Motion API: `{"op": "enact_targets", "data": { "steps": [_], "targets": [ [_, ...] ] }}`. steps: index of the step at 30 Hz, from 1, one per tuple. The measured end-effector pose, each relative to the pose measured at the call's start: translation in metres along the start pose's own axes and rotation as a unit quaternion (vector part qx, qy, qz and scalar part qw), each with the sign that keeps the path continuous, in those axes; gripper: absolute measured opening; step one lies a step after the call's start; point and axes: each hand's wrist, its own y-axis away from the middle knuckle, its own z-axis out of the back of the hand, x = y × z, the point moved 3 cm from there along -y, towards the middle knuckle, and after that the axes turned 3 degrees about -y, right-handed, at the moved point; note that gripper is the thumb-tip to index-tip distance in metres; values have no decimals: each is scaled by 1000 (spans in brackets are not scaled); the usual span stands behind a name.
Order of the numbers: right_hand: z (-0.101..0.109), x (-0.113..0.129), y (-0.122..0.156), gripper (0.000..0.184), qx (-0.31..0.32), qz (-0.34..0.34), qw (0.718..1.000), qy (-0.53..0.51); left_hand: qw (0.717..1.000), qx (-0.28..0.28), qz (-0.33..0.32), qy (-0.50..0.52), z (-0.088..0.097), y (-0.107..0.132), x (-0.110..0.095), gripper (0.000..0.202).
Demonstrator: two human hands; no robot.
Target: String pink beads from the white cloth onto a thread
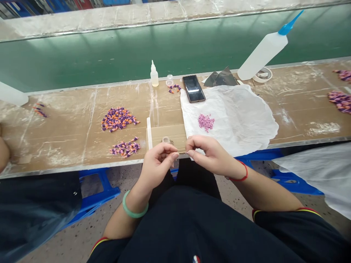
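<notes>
Over the table's front edge, my left hand (157, 165) pinches thumb against forefinger. My right hand (210, 153) pinches close beside it, the fingertips nearly meeting. Something tiny and thin lies between the two pinches; I cannot make out its kind. Just behind the fingers are a small round object (166, 140) and a piece of cardboard (172, 132) with a white strip (149, 133) at its left edge. A heap of tiny pink pieces (206, 123) rests on a white sheet (241, 117) beyond my right hand. Two heaps of purple-and-orange pieces (119, 118) lie to the left.
Along the back stand a small dropper bottle (154, 77), a clear little cup (169, 79), a phone (193, 88), dark sheets (223, 77), a leaning large white bottle (263, 54) and a tape roll (267, 76). Another person's arm (3, 153) shows at far left.
</notes>
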Motion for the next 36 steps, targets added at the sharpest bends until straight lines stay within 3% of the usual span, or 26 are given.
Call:
{"op": "enact_targets", "data": {
  "steps": [3,6,12,16,19,24,30,36],
  "targets": [
    [-6,-11,-12,14,15,15,999,38,999,-41,31,9,16,6,12,18],
    [-15,-29,-30,13,43,41,986,155,995,-70,68,12,29,13,26,20],
    [-30,-50,-61,14,165,25,911,377,987,-96,129,30,43,22,43,22],
    [-32,-46,-68,14,225,13,867,444,986,-89,137,43,45,20,46,20],
    [-34,-43,-70,15,249,13,850,464,985,-87,137,50,47,19,46,20],
    [-35,-42,-71,15,264,7,841,473,982,-97,149,56,48,19,48,23],
    [-33,-44,-69,15,240,28,859,452,983,-114,127,70,46,19,49,23],
    [-35,-45,-68,15,242,51,855,456,984,-120,105,76,43,17,48,23]
  ]
}}
